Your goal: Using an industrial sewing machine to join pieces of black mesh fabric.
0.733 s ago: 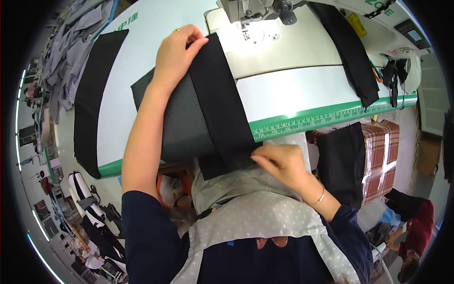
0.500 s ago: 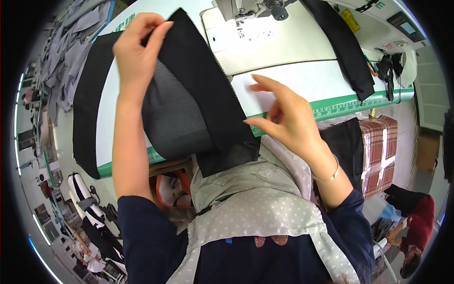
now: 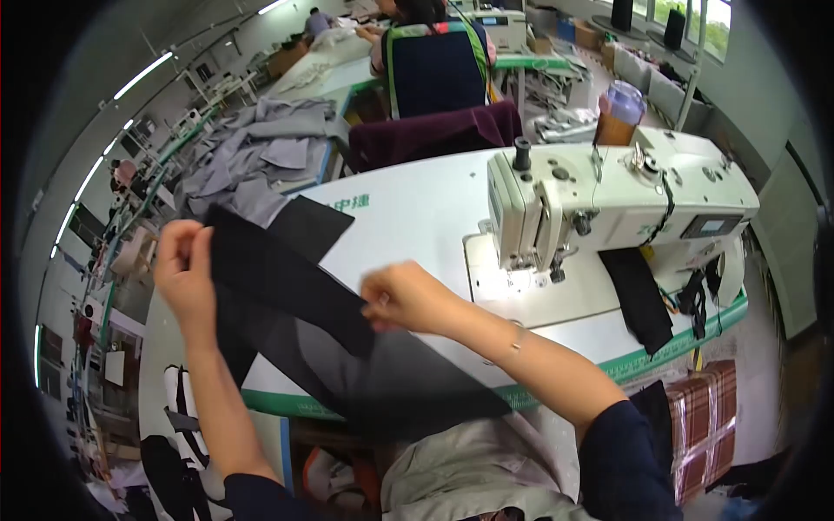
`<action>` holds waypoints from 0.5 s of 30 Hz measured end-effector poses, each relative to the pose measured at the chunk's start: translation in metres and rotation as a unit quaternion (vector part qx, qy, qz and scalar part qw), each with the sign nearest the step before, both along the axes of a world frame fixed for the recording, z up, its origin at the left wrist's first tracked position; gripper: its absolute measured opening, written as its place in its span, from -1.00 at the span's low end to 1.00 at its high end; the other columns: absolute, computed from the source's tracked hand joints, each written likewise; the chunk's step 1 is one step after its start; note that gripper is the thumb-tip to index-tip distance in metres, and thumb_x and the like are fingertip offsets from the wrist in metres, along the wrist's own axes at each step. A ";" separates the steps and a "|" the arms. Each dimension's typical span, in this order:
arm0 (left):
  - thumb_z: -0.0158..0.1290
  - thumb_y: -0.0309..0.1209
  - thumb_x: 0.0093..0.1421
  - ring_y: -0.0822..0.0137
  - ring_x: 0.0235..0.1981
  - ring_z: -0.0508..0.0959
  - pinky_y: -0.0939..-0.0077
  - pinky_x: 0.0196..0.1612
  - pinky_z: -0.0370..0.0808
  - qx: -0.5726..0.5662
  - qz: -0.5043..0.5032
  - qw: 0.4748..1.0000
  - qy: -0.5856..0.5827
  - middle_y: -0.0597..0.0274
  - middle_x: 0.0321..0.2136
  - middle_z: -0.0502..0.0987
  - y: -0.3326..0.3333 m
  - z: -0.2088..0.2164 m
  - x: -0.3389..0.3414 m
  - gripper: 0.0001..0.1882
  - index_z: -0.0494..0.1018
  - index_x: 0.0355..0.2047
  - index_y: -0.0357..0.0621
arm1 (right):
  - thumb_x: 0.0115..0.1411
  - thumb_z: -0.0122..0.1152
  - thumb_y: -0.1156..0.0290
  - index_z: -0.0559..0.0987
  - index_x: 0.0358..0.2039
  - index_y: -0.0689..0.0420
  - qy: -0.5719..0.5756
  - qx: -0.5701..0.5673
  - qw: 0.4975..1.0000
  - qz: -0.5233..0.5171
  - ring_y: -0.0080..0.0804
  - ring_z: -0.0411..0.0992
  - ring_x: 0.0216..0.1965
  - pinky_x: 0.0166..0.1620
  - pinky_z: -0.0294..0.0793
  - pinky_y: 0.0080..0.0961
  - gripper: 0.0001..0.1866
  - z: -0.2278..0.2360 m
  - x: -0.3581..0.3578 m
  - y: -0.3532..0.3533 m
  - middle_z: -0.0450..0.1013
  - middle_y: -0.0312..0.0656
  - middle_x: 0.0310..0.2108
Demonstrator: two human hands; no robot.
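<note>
- White table (image 3: 408, 208), green-edged, under the black fabric (image 3: 278, 269).
- Sewing machine (image 3: 625, 195), two o'clock from the fabric.
- That fabric, overhanging the table's near edge toward six.
- Black strip (image 3: 637, 300), three o'clock, below the machine's arm.
- Left hand (image 3: 185, 273), ten o'clock, thumb and fingers pinching the fabric.
- Right hand (image 3: 413, 297), two o'clock, fingers curled beside it; blurred, grip uncertain.
- Bottle (image 3: 618, 115) behind the machine, base hidden.
</note>
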State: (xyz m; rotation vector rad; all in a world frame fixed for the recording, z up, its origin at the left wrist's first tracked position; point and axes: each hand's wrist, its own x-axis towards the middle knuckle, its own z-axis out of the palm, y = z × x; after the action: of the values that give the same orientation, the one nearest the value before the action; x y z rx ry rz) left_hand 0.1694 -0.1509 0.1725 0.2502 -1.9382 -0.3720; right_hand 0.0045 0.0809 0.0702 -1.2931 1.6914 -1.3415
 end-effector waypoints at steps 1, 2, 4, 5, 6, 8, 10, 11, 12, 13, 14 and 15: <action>0.18 -0.56 0.28 0.65 -0.43 0.28 0.75 -0.36 0.24 -0.051 0.033 0.997 0.044 0.51 -0.40 0.39 -0.015 0.012 0.015 -0.92 0.49 -0.29 -0.15 | 0.08 0.29 0.62 0.47 -0.44 0.26 0.181 -0.154 0.969 -0.062 -0.16 0.59 -0.46 -0.38 0.51 -0.32 -0.86 0.006 -0.006 -0.022 0.53 -0.09 -0.55; 0.14 -0.58 0.31 0.60 -0.32 0.41 0.73 -0.22 0.36 -0.062 0.037 0.993 0.093 0.44 -0.32 0.46 -0.019 0.027 0.026 -0.93 0.49 -0.22 -0.20 | 0.06 0.29 0.62 0.47 -0.41 0.26 0.205 -0.231 0.944 -0.118 -0.06 0.55 -0.43 -0.34 0.49 -0.26 -0.86 0.023 -0.012 -0.044 0.52 -0.04 -0.51; 0.13 -0.57 0.32 0.49 -0.17 0.50 0.62 -0.01 0.45 -0.103 0.084 0.975 0.177 0.29 -0.17 0.53 -0.038 0.043 0.068 -0.89 0.50 -0.15 -0.26 | 0.07 0.25 0.63 0.48 -0.31 0.26 0.234 -0.370 0.880 -0.182 0.09 0.49 -0.32 -0.28 0.48 -0.21 -0.83 0.058 -0.018 -0.081 0.50 0.07 -0.37; 0.11 -0.55 0.34 0.41 -0.14 0.52 0.54 0.04 0.45 -0.106 0.110 0.967 0.204 0.21 -0.13 0.54 -0.027 0.043 0.086 -0.88 0.49 -0.14 -0.29 | 0.06 0.24 0.67 0.49 -0.27 0.26 0.214 -0.407 0.870 -0.177 0.03 0.52 -0.25 -0.20 0.51 -0.24 -0.80 0.077 -0.017 -0.085 0.52 0.04 -0.27; 0.10 -0.51 0.36 0.37 -0.13 0.52 0.48 0.05 0.45 -0.137 0.097 0.962 0.215 0.17 -0.13 0.54 -0.010 0.048 0.109 -0.86 0.46 -0.14 -0.32 | 0.05 0.23 0.69 0.49 -0.26 0.26 0.190 -0.448 0.856 -0.173 0.00 0.54 -0.21 -0.14 0.52 -0.28 -0.78 0.091 -0.015 -0.087 0.53 0.01 -0.24; 0.16 -0.24 0.35 0.25 -0.25 0.51 0.36 -0.13 0.47 -0.205 0.135 0.951 0.191 0.09 -0.26 0.52 0.023 0.027 0.131 -0.67 0.42 -0.22 -0.32 | 0.04 0.22 0.74 0.52 -0.20 0.25 0.188 -0.494 0.828 -0.189 -0.12 0.57 -0.12 -0.05 0.55 -0.38 -0.72 0.095 -0.021 -0.088 0.56 -0.08 -0.16; 0.14 -0.37 0.27 0.25 -0.53 0.44 0.40 -0.42 0.32 -0.253 -0.019 0.964 0.083 0.07 -0.54 0.49 0.077 0.016 0.109 -0.80 0.40 -0.38 -0.22 | 0.05 0.20 0.77 0.55 -0.12 0.22 0.168 -0.458 0.853 -0.183 -0.20 0.57 -0.11 -0.03 0.56 -0.42 -0.65 0.072 -0.024 -0.079 0.56 -0.13 -0.15; 0.15 -0.43 0.20 0.26 -0.56 0.45 0.40 -0.42 0.34 -0.219 -0.062 0.973 0.031 0.14 -0.58 0.51 0.096 0.001 0.100 -0.87 0.43 -0.41 -0.18 | 0.08 0.17 0.79 0.55 -0.04 0.21 0.152 -0.445 0.863 -0.183 -0.28 0.58 -0.10 0.01 0.56 -0.45 -0.59 0.048 -0.030 -0.075 0.56 -0.18 -0.13; 0.19 -0.36 0.20 0.26 -0.55 0.50 0.35 -0.42 0.38 -0.193 -0.079 0.978 -0.028 0.23 -0.59 0.54 0.106 -0.020 0.095 -0.86 0.48 -0.40 -0.12 | 0.09 0.16 0.80 0.55 -0.03 0.21 0.140 -0.389 0.892 -0.184 -0.31 0.57 -0.08 0.05 0.56 -0.45 -0.59 0.025 -0.034 -0.065 0.56 -0.19 -0.12; 0.26 -0.30 0.15 0.27 -0.51 0.55 0.33 -0.40 0.44 -0.167 -0.110 0.977 -0.078 0.29 -0.53 0.57 0.115 -0.042 0.088 -0.83 0.50 -0.40 -0.05 | 0.10 0.14 0.81 0.54 -0.03 0.22 0.127 -0.331 0.918 -0.180 -0.34 0.57 -0.06 0.08 0.56 -0.45 -0.59 0.001 -0.035 -0.055 0.55 -0.21 -0.10; 0.30 -0.28 0.11 0.25 -0.47 0.58 0.31 -0.38 0.49 -0.165 -0.147 0.962 -0.159 0.31 -0.49 0.58 0.121 -0.058 0.081 -0.80 0.51 -0.42 -0.03 | 0.09 0.17 0.76 0.52 -0.01 0.19 0.102 -0.337 0.917 -0.188 -0.25 0.55 -0.13 -0.04 0.54 -0.35 -0.58 -0.024 -0.037 -0.047 0.52 -0.16 -0.23; 0.32 -0.37 0.03 0.23 -0.45 0.58 0.34 -0.37 0.52 -0.175 -0.191 0.945 -0.198 0.30 -0.46 0.58 0.130 -0.080 0.071 -0.82 0.52 -0.41 -0.05 | 0.07 0.17 0.77 0.52 -0.04 0.20 0.055 -0.320 0.930 -0.169 -0.21 0.54 -0.10 -0.02 0.54 -0.35 -0.58 -0.053 -0.041 -0.041 0.52 -0.13 -0.21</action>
State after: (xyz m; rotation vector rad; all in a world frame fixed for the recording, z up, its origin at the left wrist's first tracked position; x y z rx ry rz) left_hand 0.2405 -0.0207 0.0929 -0.3123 -2.4127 -0.2299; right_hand -0.0360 0.0403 0.0173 -1.4787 1.6634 -2.1932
